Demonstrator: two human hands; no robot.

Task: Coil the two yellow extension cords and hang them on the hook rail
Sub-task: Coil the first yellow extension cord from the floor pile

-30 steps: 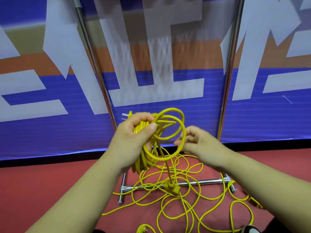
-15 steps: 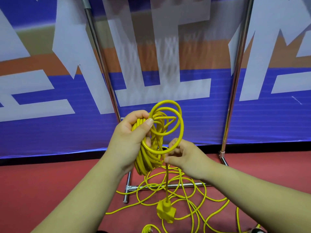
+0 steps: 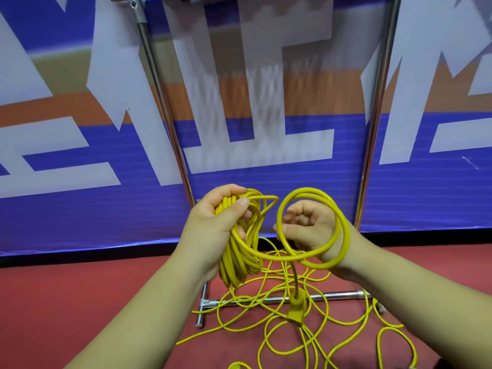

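Centre frame, the left hand point(image 3: 213, 225) is clamping a coiled yellow extension cord point(image 3: 237, 259); the right hand point(image 3: 308, 227) is sitting curled inside its newest loops, grip impossible to tell. Coiling is apparently nearing its end: next, drawing up the dangling socket end point(image 3: 296, 307), leaving the loose cord point(image 3: 255, 298) lying on the floor at lower right

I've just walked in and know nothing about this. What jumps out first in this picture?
Bright yellow cord is everywhere: the left hand grips a thick coil bundle at the centre, while a wide loop rings the right hand beside it. Below them, more loose cord sprawls tangled over the red floor, with a yellow socket block in its midst. Behind stands a big blue, white and orange banner.
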